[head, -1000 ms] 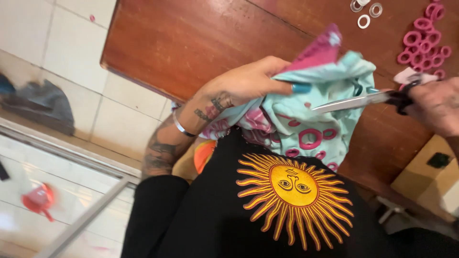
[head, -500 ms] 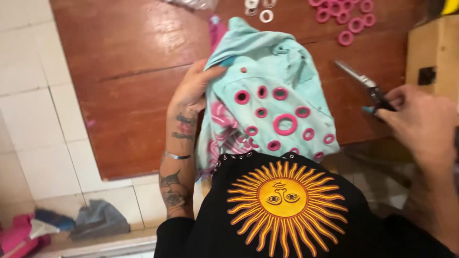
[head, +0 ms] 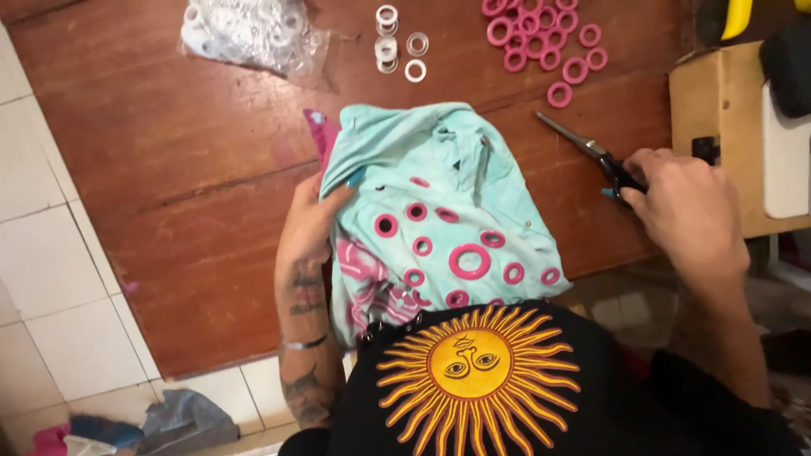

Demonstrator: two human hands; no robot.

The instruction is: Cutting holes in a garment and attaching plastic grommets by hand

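Note:
A turquoise cloth (head: pixel 439 194) set with several pink rings lies bunched on the brown wooden table (head: pixel 169 169), its near edge hanging toward my body. My left hand (head: pixel 312 224) grips the cloth's left edge, fingers curled over the fabric. My right hand (head: pixel 684 211) holds a pair of scissors (head: pixel 583 148) by the dark handles; the shut blades point up-left and rest on the table, just right of the cloth.
Loose pink rings (head: pixel 545 42) lie at the table's far right. A few white rings (head: pixel 397 46) and a clear bag of white rings (head: pixel 249 34) sit at the far edge. A wooden box (head: pixel 726 127) stands on the right. Tiled floor with rags (head: pixel 169 422) lies to the left.
The view has swung to look straight down at the table. The cloth now lies flatter on the wood, and my right hand has lowered the scissors beside it.

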